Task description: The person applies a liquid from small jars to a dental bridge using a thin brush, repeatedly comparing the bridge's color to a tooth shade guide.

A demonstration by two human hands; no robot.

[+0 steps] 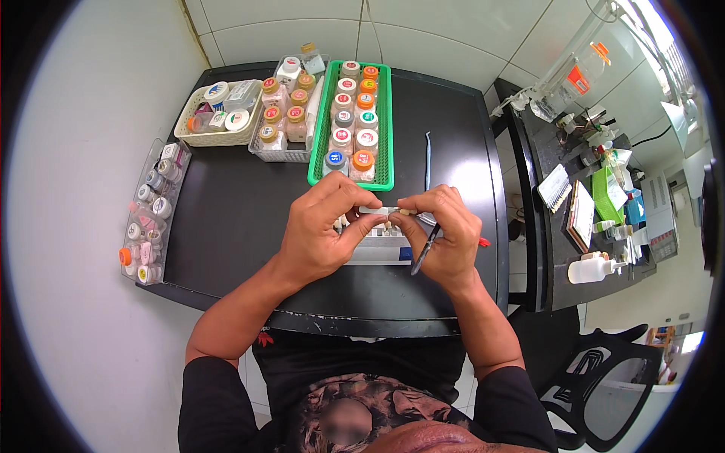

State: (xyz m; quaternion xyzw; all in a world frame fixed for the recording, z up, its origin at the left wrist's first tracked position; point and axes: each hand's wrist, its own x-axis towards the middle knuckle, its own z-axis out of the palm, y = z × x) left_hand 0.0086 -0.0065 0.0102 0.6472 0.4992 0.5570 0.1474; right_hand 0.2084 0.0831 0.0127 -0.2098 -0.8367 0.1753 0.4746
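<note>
At the centre, the fingertips of my left hand (325,223) pinch a small white piece (374,211). My right hand (447,230) grips a small beige piece (405,211) at its fingertips, close against the white one, and also a slim dark brush or pen (421,259) that points down toward me. Just beneath both hands lies a white tray or case (377,254) with small pieces standing in it, partly hidden by my fingers. A pale blue bent tool (427,158) lies beyond my right hand, beside a green basket (387,117) of lidded jars.
Baskets of jars (219,138) stand at the back left, and a clear organizer (161,149) lines the left edge by the wall. A side counter (563,276) at the right holds bottles, papers and a green container (608,192). A black chair (619,392) is at lower right.
</note>
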